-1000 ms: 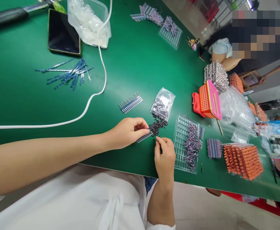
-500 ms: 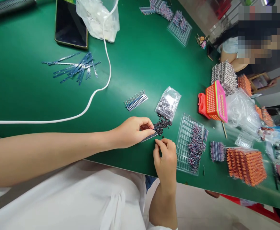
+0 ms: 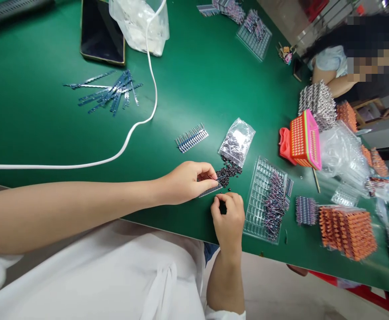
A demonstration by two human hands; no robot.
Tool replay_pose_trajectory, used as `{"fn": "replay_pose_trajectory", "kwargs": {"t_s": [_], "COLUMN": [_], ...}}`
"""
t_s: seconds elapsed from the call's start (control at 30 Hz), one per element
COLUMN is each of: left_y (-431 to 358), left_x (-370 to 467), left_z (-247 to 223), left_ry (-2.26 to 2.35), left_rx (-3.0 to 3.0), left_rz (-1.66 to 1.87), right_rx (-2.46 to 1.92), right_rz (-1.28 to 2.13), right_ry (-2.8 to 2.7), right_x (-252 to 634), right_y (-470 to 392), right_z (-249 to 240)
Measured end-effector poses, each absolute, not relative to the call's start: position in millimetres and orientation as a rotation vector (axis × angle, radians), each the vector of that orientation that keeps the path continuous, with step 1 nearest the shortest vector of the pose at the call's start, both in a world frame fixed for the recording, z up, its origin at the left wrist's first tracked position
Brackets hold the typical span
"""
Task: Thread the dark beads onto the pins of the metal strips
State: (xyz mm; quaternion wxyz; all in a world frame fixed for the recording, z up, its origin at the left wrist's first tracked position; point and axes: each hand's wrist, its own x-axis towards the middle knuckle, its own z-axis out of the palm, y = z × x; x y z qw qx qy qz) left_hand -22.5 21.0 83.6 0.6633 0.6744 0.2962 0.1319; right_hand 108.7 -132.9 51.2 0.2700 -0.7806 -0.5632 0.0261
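My left hand (image 3: 189,182) is closed in a pinch beside a pile of small dark beads (image 3: 228,172); what its fingertips hold is too small to name. Under it lies a thin dark strip (image 3: 210,190), partly hidden by the fingers. My right hand (image 3: 228,218) is just below the beads, thumb and forefinger pressed together in a ring, the tips too small to read. A clear bag of beads (image 3: 237,141) lies above the pile. Left of the bag is a row of pins on a strip (image 3: 192,138).
A clear tray (image 3: 259,200) with pin pieces stands right of my right hand. Farther right are an orange stack (image 3: 347,231) and a pink-orange basket (image 3: 304,138). A white cable (image 3: 127,142), blue strips (image 3: 112,92) and a phone (image 3: 102,33) lie left. A person sits at upper right.
My right hand's thumb and forefinger have come together at the tips. My left hand stays over the strip. The whole view has shifted slightly.
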Motion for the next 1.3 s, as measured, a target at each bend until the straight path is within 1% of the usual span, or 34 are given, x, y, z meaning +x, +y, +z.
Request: {"fn": "replay_pose_trajectory", "kwargs": {"t_s": [0.1, 0.23, 0.37, 0.53, 0.73, 1.1, 1.3], "left_y": [21, 14, 4, -3, -3, 0, 1], "left_x": [-24, -27, -28, -28, -31, -31, -30], "left_z": [82, 80, 78, 77, 77, 82, 84], "left_ry": [0.596, 0.448, 0.328, 0.316, 0.292, 0.295, 0.343], "left_rx": [1.523, 1.455, 1.369, 1.259, 1.412, 1.403, 1.232], "left_rz": [0.254, 0.234, 0.260, 0.289, 0.348, 0.328, 0.254], "right_rx": [-2.013, -1.765, -1.656, -1.681, -1.787, -1.772, -1.830], "right_rz": [0.177, 0.336, 0.291, 0.045, -0.139, -0.269, -0.399], "right_ry": [-1.260, -0.919, -0.793, -0.836, -0.947, -1.151, -1.332], "right_x": [104, 99, 93, 85, 83, 87, 94], "right_y": [-134, -135, -132, -130, -135, -137, -141], "right_z": [55, 59, 56, 53, 50, 53, 57]}}
